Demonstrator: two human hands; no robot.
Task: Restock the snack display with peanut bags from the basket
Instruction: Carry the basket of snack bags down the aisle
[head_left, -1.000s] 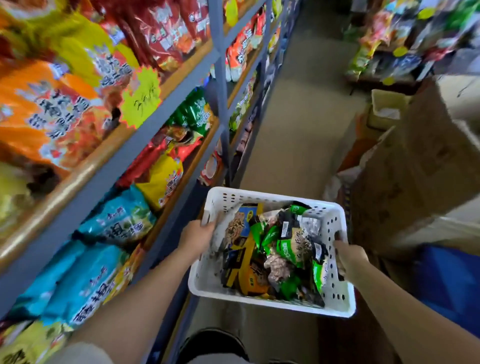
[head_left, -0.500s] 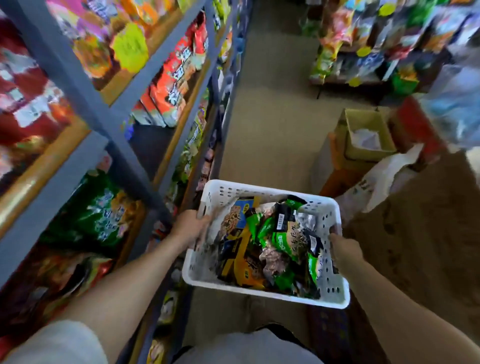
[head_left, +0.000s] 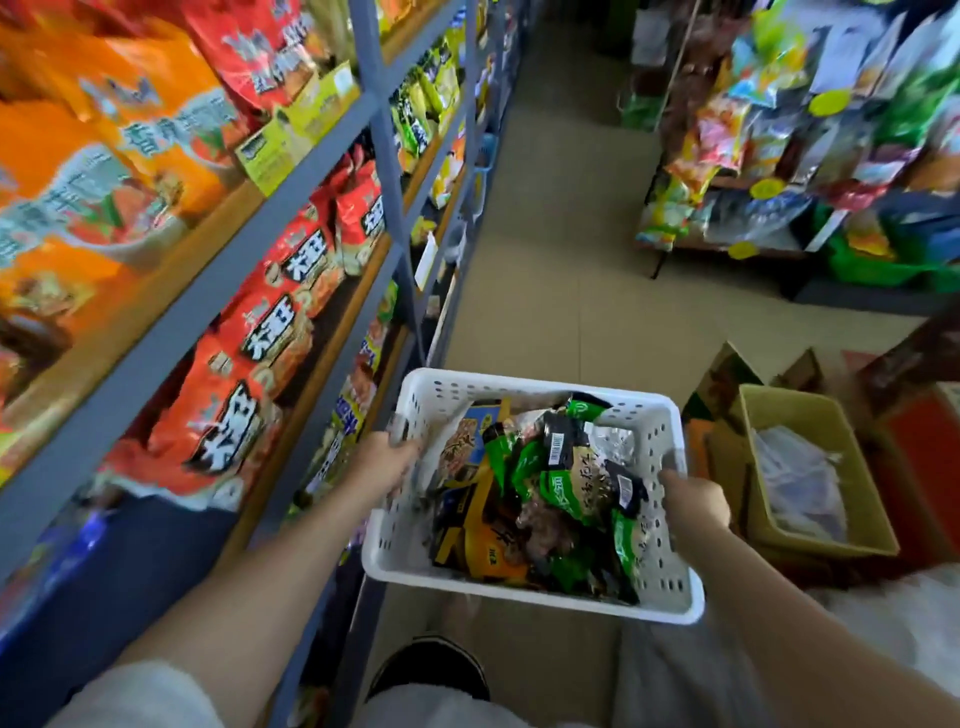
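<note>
2 hands grip perforated white plastic basket, crinkly bags.

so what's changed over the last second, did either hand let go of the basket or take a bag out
No. The person has walked on down the aisle: teal and yellow bags beside them gave way to red and orange packs on the shelf, and the open cardboard box now sits close on the right. The left hand and right hand keep their grip on the white basket; the snack bags lie undisturbed.
</note>
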